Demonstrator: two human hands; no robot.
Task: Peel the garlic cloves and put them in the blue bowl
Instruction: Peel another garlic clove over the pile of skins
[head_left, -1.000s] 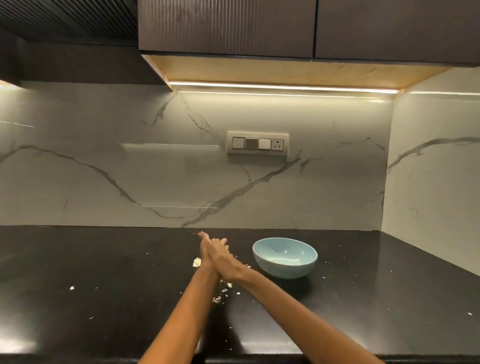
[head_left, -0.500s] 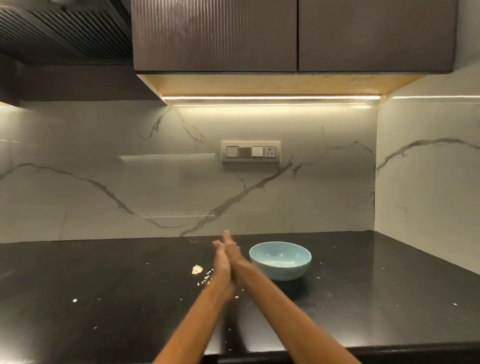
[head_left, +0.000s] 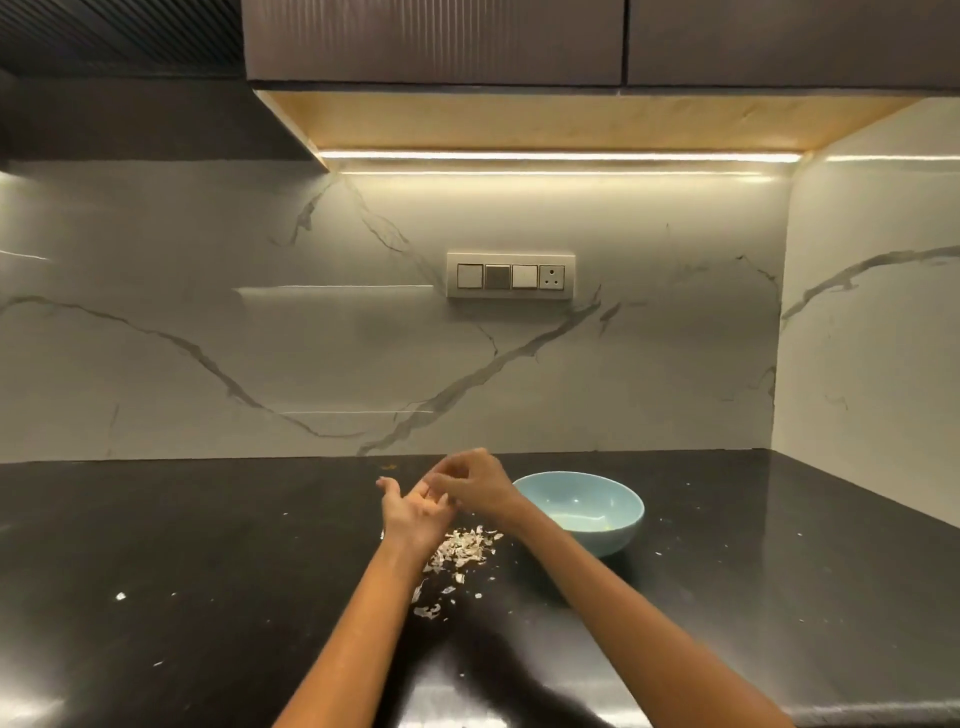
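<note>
**Peeling nearly wrapped up: skins on the counter, cloves in the bowl**

Judging by how things lie, the task looks close to done. A heap of papery garlic skins (head_left: 460, 548) sits on the black counter (head_left: 208, 571) directly beneath and just behind the 2 hands, with stray flakes trailing back along the left forearm. No unpeeled clove is visible anywhere near the hands.

The blue bowl (head_left: 613, 530) stands just to the right of the right hand, upright, its far inner wall bare. Something small and pale lies at its bottom, probably peeled cloves, though it is too small to count or confirm.

The left hand (head_left: 413, 512) is held palm up with fingers relaxed and spread. The right hand (head_left: 470, 483) hovers over it, fingertips curled down onto the left fingers; whether it pinches a scrap of skin or a clove cannot be told.

What seems left: clearing the hands, and possibly dropping in 1 last clove.
</note>
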